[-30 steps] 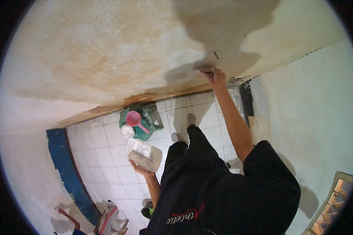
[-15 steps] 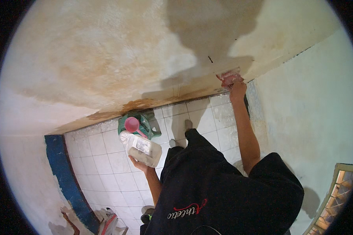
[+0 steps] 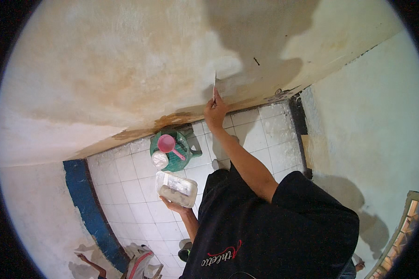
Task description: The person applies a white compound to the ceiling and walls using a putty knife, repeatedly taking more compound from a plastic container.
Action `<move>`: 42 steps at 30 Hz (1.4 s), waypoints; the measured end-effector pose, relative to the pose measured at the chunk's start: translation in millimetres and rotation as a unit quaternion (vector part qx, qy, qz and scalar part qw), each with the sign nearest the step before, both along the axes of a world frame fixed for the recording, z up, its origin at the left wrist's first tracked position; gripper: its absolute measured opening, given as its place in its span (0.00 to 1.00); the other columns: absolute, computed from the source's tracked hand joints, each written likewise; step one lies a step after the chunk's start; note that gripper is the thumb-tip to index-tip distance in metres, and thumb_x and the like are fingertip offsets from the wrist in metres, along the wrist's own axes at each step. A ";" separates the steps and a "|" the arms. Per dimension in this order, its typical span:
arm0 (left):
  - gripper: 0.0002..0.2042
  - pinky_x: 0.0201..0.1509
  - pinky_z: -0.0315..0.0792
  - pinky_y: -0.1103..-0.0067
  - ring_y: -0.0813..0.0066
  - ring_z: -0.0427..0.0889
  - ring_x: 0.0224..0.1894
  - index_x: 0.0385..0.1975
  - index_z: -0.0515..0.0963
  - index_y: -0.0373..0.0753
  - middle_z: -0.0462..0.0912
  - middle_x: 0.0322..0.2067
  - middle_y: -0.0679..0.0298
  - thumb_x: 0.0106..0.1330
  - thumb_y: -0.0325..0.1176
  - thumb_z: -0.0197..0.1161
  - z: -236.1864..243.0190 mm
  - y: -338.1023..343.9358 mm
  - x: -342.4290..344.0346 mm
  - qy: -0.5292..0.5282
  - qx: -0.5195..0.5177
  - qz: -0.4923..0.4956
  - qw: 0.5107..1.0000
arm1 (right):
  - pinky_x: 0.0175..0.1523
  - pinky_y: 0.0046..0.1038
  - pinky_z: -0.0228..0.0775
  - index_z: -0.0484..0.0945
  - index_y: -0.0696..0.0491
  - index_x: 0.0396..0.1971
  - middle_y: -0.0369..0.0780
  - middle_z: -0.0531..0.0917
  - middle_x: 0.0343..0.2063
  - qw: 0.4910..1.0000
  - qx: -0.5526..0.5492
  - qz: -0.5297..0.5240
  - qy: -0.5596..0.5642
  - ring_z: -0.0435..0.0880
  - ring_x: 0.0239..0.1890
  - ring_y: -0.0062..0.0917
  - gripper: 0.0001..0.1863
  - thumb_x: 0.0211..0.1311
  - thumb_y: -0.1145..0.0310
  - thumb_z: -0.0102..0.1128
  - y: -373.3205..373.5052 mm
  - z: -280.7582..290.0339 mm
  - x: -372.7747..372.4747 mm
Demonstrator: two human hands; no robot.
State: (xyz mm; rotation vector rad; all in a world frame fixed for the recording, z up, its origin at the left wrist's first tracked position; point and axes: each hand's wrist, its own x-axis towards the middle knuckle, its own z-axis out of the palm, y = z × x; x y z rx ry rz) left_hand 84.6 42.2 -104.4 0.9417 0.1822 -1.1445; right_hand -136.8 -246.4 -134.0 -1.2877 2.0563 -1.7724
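My right hand (image 3: 215, 113) is raised against a stained, cream-coloured wall (image 3: 125, 69) and grips a thin putty knife (image 3: 214, 87) whose blade is pressed flat to the plaster. My left hand (image 3: 173, 205) is held low near my waist and supports from below a clear rectangular tray (image 3: 176, 188) with pale paste in it. My black shirt (image 3: 265, 232) fills the lower middle of the view.
A green bucket (image 3: 184, 156) with a pink scoop (image 3: 166, 143) stands on the white tiled floor (image 3: 265, 135) at the wall's foot. A blue band (image 3: 86, 204) edges the floor on the left. Another person (image 3: 139, 264) crouches at the lower left. A pale wall (image 3: 368, 116) meets the corner on the right.
My right hand has slid the putty knife leftward along the wall, away from the corner. The tray in my left hand has stayed at about the same height.
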 end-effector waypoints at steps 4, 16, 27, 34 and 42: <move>0.32 0.64 0.61 0.59 0.54 0.66 0.61 0.63 0.60 0.41 0.65 0.60 0.55 0.68 0.59 0.42 -14.9 8.4 8.8 -0.021 0.042 0.019 0.999 | 0.28 0.26 0.66 0.77 0.59 0.28 0.39 0.76 0.19 0.968 -0.018 0.047 -0.245 0.74 0.21 0.29 0.06 0.54 0.82 0.50 3.9 -15.5 -6.4; 0.31 0.64 0.61 0.59 0.56 0.67 0.61 0.62 0.63 0.42 0.67 0.60 0.58 0.68 0.59 0.44 -19.4 6.7 8.3 0.019 -0.031 0.005 0.999 | 0.43 0.35 0.77 0.80 0.55 0.40 0.47 0.84 0.37 0.875 0.073 0.313 -0.362 0.84 0.41 0.37 0.19 0.61 0.53 0.59 -74.4 -61.7 -175.3; 0.32 0.66 0.60 0.59 0.55 0.66 0.63 0.64 0.61 0.43 0.67 0.61 0.58 0.68 0.59 0.43 -22.7 1.0 6.4 0.055 -0.066 -0.023 0.996 | 0.56 0.42 0.77 0.67 0.71 0.47 0.55 0.75 0.46 0.712 -0.035 0.296 -0.635 0.78 0.51 0.45 0.15 0.63 0.80 0.42 9.5 228.9 -103.4; 0.33 0.64 0.63 0.58 0.54 0.67 0.62 0.64 0.61 0.42 0.67 0.61 0.57 0.68 0.60 0.44 -22.1 15.9 8.0 0.034 -0.016 0.029 0.999 | 0.44 0.34 0.79 0.71 0.68 0.43 0.49 0.81 0.38 0.667 0.075 0.208 -0.712 0.82 0.39 0.35 0.13 0.59 0.80 0.48 26.5 32.9 -79.9; 0.33 0.65 0.62 0.60 0.55 0.66 0.62 0.65 0.59 0.41 0.65 0.61 0.55 0.69 0.59 0.42 -5.7 16.7 8.4 0.002 -0.006 0.016 1.000 | 0.54 0.47 0.75 0.69 0.77 0.42 0.61 0.78 0.40 0.652 0.123 0.194 -0.723 0.79 0.44 0.51 0.16 0.60 0.80 0.41 -80.6 -150.7 -90.6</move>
